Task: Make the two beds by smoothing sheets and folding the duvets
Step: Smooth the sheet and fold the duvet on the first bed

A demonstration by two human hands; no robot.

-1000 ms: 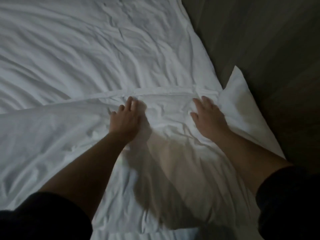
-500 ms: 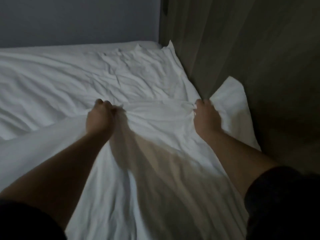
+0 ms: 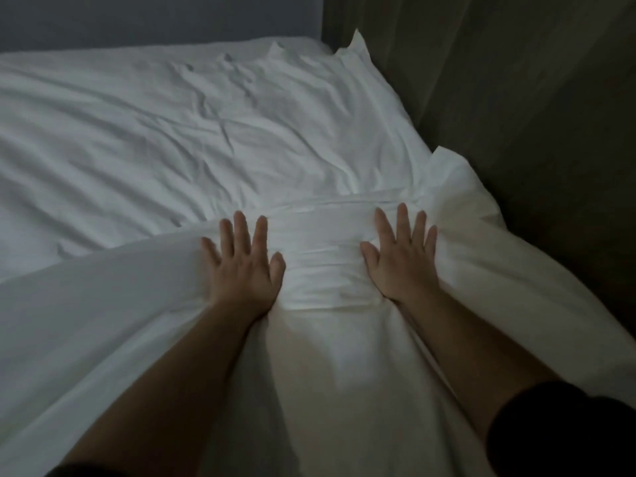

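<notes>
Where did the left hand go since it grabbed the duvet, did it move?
Yes. The left hand slid right, closer to the dark wall, and now lies flat on the duvet.

the room is dim, lit with a cool, weak light that fades toward the right. a plain grey-blue wall (image 3: pixel 155 18) runs across the top of the view. it meets a brown wood-grained panel (image 3: pixel 516 98) at a vertical corner, and the panel's lower right part sinks into deep shadow.
</notes>
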